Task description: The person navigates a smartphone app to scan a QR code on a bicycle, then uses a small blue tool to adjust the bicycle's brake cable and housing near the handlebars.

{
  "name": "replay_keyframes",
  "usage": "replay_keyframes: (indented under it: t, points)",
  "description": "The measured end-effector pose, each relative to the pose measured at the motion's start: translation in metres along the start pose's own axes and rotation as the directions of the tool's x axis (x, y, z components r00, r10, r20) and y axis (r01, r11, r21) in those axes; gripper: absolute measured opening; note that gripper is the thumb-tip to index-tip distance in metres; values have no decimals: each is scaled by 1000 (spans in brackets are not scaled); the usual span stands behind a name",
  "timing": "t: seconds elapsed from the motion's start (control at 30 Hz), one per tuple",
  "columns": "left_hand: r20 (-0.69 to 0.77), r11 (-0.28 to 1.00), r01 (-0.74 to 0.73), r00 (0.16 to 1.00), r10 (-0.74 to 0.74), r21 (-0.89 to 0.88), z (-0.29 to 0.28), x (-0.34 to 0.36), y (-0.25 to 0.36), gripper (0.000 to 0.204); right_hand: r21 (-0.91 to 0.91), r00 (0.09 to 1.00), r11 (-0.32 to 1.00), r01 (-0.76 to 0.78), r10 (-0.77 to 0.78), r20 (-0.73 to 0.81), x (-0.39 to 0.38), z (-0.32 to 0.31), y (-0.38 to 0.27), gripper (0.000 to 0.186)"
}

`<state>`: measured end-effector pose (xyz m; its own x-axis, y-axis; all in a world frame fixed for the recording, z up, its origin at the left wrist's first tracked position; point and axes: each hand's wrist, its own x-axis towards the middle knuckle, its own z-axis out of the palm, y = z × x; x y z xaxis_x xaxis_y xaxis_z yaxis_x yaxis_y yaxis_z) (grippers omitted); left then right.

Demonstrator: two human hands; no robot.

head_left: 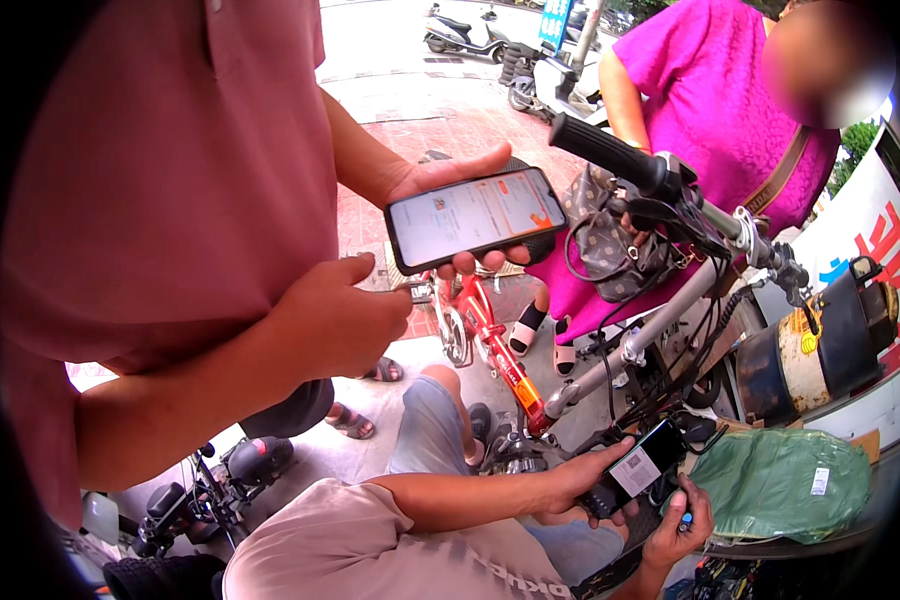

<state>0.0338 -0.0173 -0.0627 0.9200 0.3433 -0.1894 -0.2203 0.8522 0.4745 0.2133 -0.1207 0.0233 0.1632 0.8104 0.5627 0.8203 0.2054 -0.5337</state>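
Low in the view, my left hand (595, 480) grips a black phone (648, 460) whose lit screen shows a pale panel. My right hand (678, 530), just below the phone's right end, is closed around a small dark-and-blue item, too small to name. Both are beside a bicycle's grey stem (595, 372) and dark cables; its red frame (500, 355) carries an orange band. Above, another person in a maroon shirt (160, 170) holds a larger phone (475, 217) in one hand (410, 180), the other hand (355, 310) near it.
A person in magenta (710, 70) stands behind the black handlebar grip (610, 150), with a patterned bag (610, 260). A cylindrical tank (770, 370) and green plastic package (770, 480) are right. A dark two-wheeler (170, 510) is lower left; scooters (465, 35) are beyond.
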Motion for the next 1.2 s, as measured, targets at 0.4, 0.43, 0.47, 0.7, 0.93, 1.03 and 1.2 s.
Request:
replay_keyframes:
  t: [0.4, 0.43, 0.47, 0.7, 0.93, 1.03, 1.2]
  points:
    - [36, 996, -46, 998, 48, -71, -16, -23, 8, 82, 52, 978, 978, 200, -202, 48, 32, 19, -38, 38]
    - [35, 994, -46, 998, 50, -95, -18, -23, 7, 81, 63, 971, 970, 234, -237, 39, 35, 22, -42, 39]
    - [35, 992, -46, 998, 50, -119, -20, -22, 7, 80, 72, 962, 961, 267, -270, 30, 39, 26, -45, 39]
    - [1, 984, -164, 986, 164, -63, -25, -28, 6, 82, 77, 891, 895, 440, -446, 87, 68, 34, -75, 40]
    - [-143, 989, -144, 980, 140, -17, -12, -49, 17, 78, 151, 750, 754, 639, -654, 93, 103, 52, -108, 33]
    - [-188, 981, -175, 970, 157, -82, -22, -40, 10, 77, 191, 700, 708, 680, -704, 120, 110, 60, -116, 35]
    - [-217, 981, -195, 958, 189, -8, -15, -46, 14, 78, 216, 676, 702, 678, -712, 189, 113, 68, -121, 45]
